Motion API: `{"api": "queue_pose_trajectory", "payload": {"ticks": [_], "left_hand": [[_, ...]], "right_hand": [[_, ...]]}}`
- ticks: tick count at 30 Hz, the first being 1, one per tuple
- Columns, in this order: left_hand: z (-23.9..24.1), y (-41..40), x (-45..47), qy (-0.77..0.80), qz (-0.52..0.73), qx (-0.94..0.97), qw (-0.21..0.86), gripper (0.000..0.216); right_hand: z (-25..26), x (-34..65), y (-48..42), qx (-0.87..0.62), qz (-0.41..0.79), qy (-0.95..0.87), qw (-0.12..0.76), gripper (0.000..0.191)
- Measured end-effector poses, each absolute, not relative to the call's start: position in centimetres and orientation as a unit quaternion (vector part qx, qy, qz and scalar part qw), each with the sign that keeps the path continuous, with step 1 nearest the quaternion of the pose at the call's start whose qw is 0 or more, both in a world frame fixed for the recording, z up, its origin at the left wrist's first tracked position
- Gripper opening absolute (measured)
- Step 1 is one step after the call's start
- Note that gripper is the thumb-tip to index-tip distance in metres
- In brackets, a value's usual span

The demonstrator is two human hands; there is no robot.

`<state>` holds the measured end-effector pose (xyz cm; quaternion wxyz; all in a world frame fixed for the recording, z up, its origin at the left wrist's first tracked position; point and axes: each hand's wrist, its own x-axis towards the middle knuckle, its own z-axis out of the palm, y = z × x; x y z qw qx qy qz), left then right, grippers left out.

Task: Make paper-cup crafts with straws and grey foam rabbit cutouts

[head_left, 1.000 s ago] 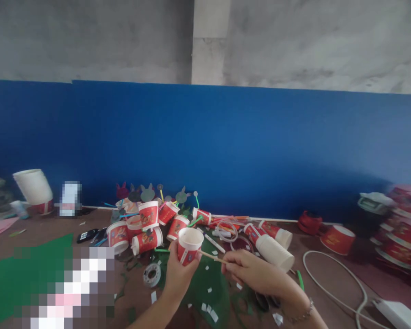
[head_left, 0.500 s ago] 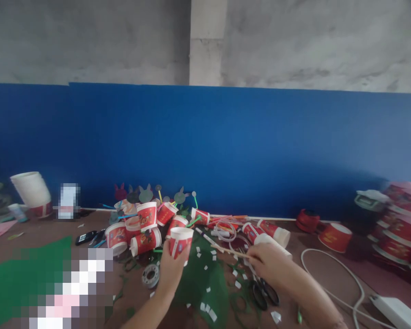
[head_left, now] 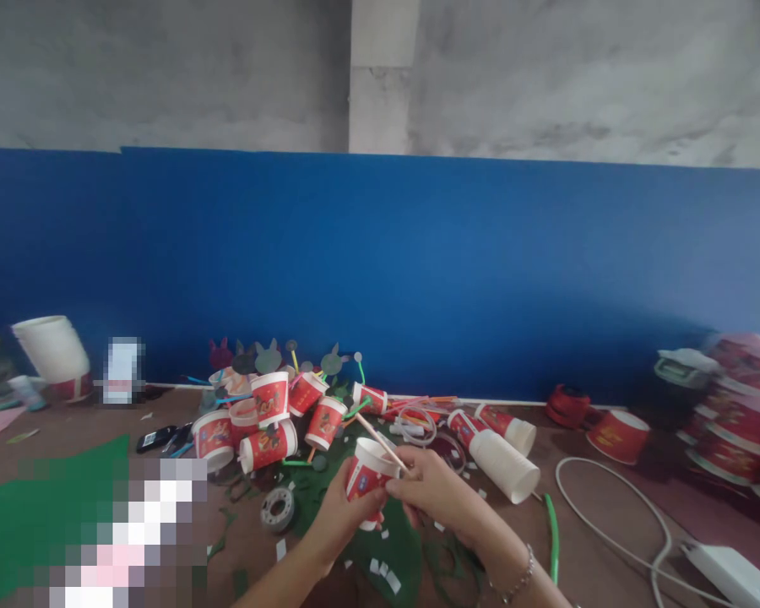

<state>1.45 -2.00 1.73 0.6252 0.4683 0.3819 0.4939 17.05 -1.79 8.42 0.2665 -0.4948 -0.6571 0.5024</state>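
My left hand (head_left: 337,517) is closed around a red and white paper cup (head_left: 368,478), held just above the table. My right hand (head_left: 440,492) pinches a thin wooden stick (head_left: 380,442) right beside the cup's rim; the stick slants up and to the left over the cup's mouth. Both hands touch at the cup. Under them lies a dark green felt sheet (head_left: 386,549) dotted with small white paper scraps.
A heap of red paper cups (head_left: 266,418) with straws and felt shapes lies behind my hands. A stack of white cups (head_left: 505,464) lies on its side to the right. A white cable (head_left: 608,523), a tape roll (head_left: 278,508), a green felt sheet (head_left: 44,498) and stacked red bowls (head_left: 741,422) surround them.
My right hand has come back in from the right with the stick, which now crosses the cup's mouth. My left hand has lowered the cup and shifted it right.
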Motion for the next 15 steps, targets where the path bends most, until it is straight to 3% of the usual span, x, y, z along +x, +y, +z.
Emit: {"api": "queue_pose_trajectory", "payload": {"ticks": [9, 15], "left_hand": [[0.8, -1.7, 1.5, 0.396, 0.468, 0.488, 0.621, 0.053], [0.7, -1.7, 1.5, 0.398, 0.457, 0.488, 0.628, 0.054]], "right_hand": [[8.6, 16.2, -2.1, -0.51, 0.482, -0.655, 0.281, 0.006], [8.4, 16.4, -2.0, -0.531, 0.444, -0.67, 0.268, 0.01]]}}
